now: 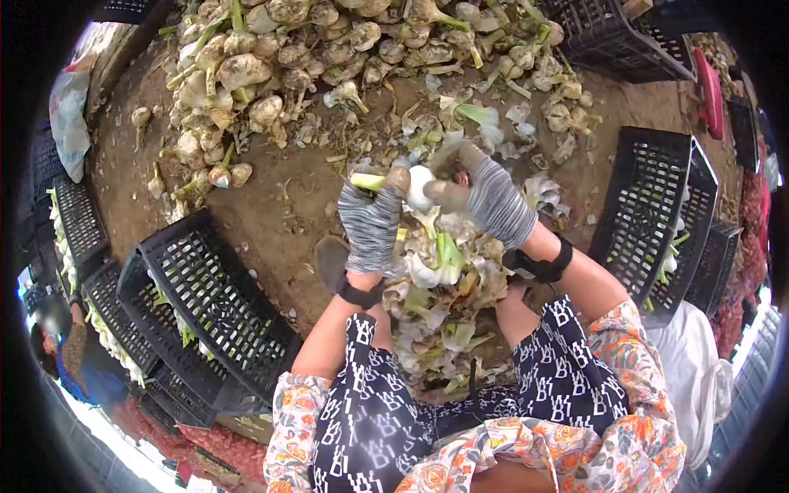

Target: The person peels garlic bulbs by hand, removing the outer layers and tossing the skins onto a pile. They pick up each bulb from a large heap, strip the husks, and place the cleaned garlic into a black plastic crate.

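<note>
A white peeled garlic bulb (pixel 419 187) with a cut green stem (pixel 367 181) is held between my two gloved hands in the middle of the view. My left hand (pixel 371 218) wears a grey striped glove and is closed round the stem end. On the bulb's right side, my right hand (pixel 485 193), in a matching glove, touches it with the thumb; its other fingertips are blurred by motion. Below the hands, peeled skins and leaf scraps (pixel 444 271) lie heaped between my legs.
A large pile of unpeeled garlic (pixel 312 49) spreads across the far ground. Black crates (pixel 222 296) stand at the left, with another crate (pixel 645 201) at the right and one (pixel 616 41) at the upper right. Another person (pixel 74 361) is at the far left edge.
</note>
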Available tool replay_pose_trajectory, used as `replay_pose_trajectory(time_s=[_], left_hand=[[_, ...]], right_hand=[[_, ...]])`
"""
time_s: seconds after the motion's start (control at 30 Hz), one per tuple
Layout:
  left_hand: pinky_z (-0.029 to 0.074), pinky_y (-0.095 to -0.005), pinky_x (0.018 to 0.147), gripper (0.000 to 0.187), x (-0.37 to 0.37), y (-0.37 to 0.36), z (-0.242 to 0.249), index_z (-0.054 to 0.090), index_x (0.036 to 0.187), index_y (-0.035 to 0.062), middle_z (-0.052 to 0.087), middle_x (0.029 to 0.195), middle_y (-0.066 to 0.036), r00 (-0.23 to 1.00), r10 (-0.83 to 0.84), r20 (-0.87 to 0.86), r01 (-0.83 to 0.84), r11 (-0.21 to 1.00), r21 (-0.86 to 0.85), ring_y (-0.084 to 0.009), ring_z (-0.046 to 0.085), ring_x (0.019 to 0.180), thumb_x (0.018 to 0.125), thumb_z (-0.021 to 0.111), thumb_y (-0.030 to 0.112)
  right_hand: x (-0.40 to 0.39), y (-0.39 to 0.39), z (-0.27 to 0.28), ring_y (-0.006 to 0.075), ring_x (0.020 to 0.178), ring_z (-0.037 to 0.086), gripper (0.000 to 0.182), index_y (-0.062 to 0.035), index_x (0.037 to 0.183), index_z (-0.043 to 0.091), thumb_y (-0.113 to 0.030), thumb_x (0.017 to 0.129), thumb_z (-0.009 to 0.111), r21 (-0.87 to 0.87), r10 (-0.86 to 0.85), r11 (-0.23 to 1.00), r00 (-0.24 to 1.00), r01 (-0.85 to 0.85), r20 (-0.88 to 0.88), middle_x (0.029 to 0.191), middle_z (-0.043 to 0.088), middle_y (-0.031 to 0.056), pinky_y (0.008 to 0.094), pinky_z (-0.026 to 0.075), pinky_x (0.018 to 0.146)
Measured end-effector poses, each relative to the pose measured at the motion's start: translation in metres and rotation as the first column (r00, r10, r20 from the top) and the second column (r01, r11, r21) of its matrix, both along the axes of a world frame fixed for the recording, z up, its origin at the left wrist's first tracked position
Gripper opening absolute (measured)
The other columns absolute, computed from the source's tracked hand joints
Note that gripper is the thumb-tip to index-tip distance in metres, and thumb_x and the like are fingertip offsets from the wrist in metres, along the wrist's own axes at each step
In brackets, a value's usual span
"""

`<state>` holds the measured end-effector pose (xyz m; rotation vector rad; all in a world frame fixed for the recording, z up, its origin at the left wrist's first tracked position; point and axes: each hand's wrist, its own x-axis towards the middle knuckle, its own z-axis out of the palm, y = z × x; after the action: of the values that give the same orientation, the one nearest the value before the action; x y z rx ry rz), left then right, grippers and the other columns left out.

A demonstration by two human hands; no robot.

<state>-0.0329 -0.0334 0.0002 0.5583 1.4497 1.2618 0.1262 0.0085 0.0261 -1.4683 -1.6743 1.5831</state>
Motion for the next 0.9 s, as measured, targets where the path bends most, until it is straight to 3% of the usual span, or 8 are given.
replay_pose_trajectory(time_s=[0.13, 0.3, 0.4, 0.43, 0.53, 0.63, 0.7, 0.9], left_hand=[[0.04, -0.0207, 0.056, 0.019, -0.004, -0.005, -0.005, 0.052, 0.078, 0.0066, 0.051, 0.069, 0.003, 0.981, -0.048, -0.189, 0.077, 0.986, 0.147, -0.005, 0.045, 0.061, 0.078, 0.07, 0.014], [0.04, -0.0215, 0.056, 0.018, -0.004, -0.009, -0.011, 0.053, 0.078, 0.0072, 0.051, 0.068, 0.003, 0.963, -0.013, -0.27, 0.057, 0.986, 0.157, -0.006, 0.046, 0.061, 0.077, 0.071, 0.013], [0.041, -0.0222, 0.057, 0.018, -0.006, -0.012, -0.004, 0.054, 0.079, 0.0072, 0.053, 0.07, 0.003, 0.887, -0.071, -0.456, 0.191, 0.956, 0.222, -0.0066, 0.048, 0.062, 0.076, 0.071, 0.013], [0.041, -0.0228, 0.058, 0.018, -0.006, -0.012, -0.001, 0.054, 0.079, 0.0069, 0.054, 0.071, 0.002, 0.84, -0.089, -0.536, 0.253, 0.937, 0.24, -0.0073, 0.049, 0.063, 0.076, 0.071, 0.013], [0.043, -0.0243, 0.063, 0.019, -0.009, -0.011, 0.0, 0.053, 0.08, 0.0064, 0.054, 0.073, 0.001, 0.912, -0.091, -0.399, 0.217, 0.935, 0.282, -0.0091, 0.049, 0.065, 0.076, 0.07, 0.014], [0.047, -0.0264, 0.067, 0.021, -0.015, -0.007, -0.001, 0.05, 0.082, 0.0073, 0.056, 0.082, -0.001, 0.997, -0.007, 0.082, -0.007, 0.985, 0.17, -0.0105, 0.054, 0.074, 0.08, 0.066, 0.02], [0.049, -0.0279, 0.072, 0.02, -0.02, -0.003, 0.005, 0.051, 0.085, 0.008, 0.058, 0.085, -0.002, 0.92, 0.078, 0.383, -0.102, 0.994, 0.044, -0.0126, 0.057, 0.079, 0.081, 0.064, 0.022], [0.052, -0.0284, 0.066, 0.03, -0.054, -0.017, 0.012, 0.055, 0.098, 0.0073, 0.062, 0.097, -0.01, 0.621, 0.264, 0.738, -0.288, 0.953, -0.099, -0.0196, 0.061, 0.085, 0.077, 0.067, 0.027]], right_hand=[[0.016, 0.002, -0.025, 0.0091, 0.065, 0.053, 0.021, -0.0007, 0.094, 0.054, -0.014, 0.08, 0.062, 0.064, -0.093, 0.993, 0.99, 0.1, -0.11, 0.072, 0.056, 0.006, 0.0265, 0.045, 0.058], [0.011, 0.001, 0.0, 0.0106, 0.071, 0.055, 0.02, -0.0014, 0.097, 0.052, -0.011, 0.081, 0.059, -0.202, -0.294, 0.948, 0.919, 0.246, -0.263, 0.081, 0.058, 0.0064, 0.0238, 0.047, 0.06], [0.0, -0.002, 0.006, 0.0137, 0.077, 0.058, 0.026, -0.0012, 0.102, 0.053, -0.009, 0.079, 0.062, 0.327, 0.029, 0.944, 0.999, -0.035, 0.023, 0.093, 0.058, 0.0069, 0.0279, 0.049, 0.071], [-0.001, -0.002, 0.003, 0.0146, 0.078, 0.057, 0.029, -0.0014, 0.102, 0.054, -0.01, 0.077, 0.065, 0.263, 0.02, 0.965, 1.0, -0.014, -0.02, 0.092, 0.059, 0.0071, 0.0287, 0.047, 0.073], [0.008, 0.008, -0.003, 0.0144, 0.078, 0.057, 0.027, -0.0016, 0.1, 0.054, -0.011, 0.077, 0.065, 0.21, -0.014, 0.977, 1.0, 0.014, -0.005, 0.087, 0.06, 0.0065, 0.0284, 0.047, 0.073], [0.025, 0.004, -0.037, 0.0147, 0.068, 0.057, 0.018, -0.0007, 0.094, 0.056, -0.011, 0.079, 0.059, 0.114, -0.136, 0.984, 0.991, 0.134, 0.013, 0.079, 0.061, 0.0088, 0.0272, 0.047, 0.064], [0.027, 0.002, -0.032, 0.0061, 0.063, 0.053, 0.017, -0.0021, 0.095, 0.056, -0.014, 0.084, 0.056, -0.142, -0.17, 0.977, 0.983, 0.159, -0.067, 0.078, 0.057, 0.0021, 0.021, 0.046, 0.06], [0.012, 0.002, -0.024, 0.0139, 0.067, 0.055, 0.021, -0.0014, 0.099, 0.059, -0.017, 0.087, 0.051, -0.16, 0.03, 0.987, 0.999, -0.033, -0.026, 0.077, 0.06, 0.0064, 0.0269, 0.046, 0.065]])
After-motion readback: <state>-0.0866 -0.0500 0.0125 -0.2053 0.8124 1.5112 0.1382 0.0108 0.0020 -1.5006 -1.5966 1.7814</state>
